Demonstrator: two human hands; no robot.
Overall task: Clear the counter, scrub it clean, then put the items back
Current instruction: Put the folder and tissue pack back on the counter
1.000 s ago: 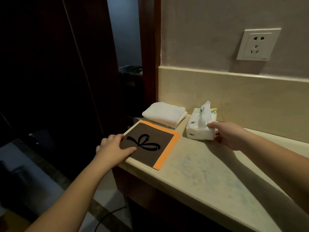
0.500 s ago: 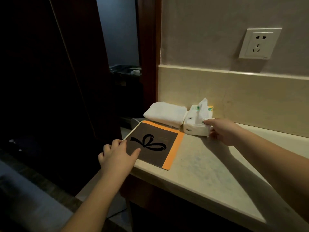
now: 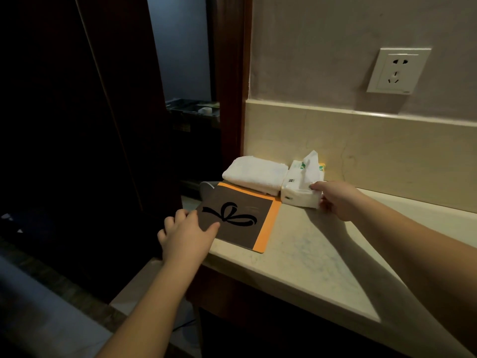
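A brown card (image 3: 240, 220) with a black bow and an orange border lies at the left end of the pale stone counter (image 3: 309, 257), its corner overhanging the edge. My left hand (image 3: 185, 233) holds its near left edge, thumb on top and fingers curled at the rim. Behind the card sits a folded white towel (image 3: 255, 174). A white tissue pack (image 3: 299, 189) stands right beside the towel, a tissue sticking up from it. My right hand (image 3: 338, 200) grips the pack's right end, thumb on top.
A white wall socket (image 3: 397, 71) sits above the beige backsplash (image 3: 374, 148). A dark wooden door frame (image 3: 232, 99) bounds the counter's left end, with a dark room beyond. A grey object (image 3: 206, 188) peeks out under the card's far corner. The counter's front edge runs diagonally to the lower right.
My right hand has slid the tissue pack left and back until it sits against the towel. My left hand stays on the card's left edge.
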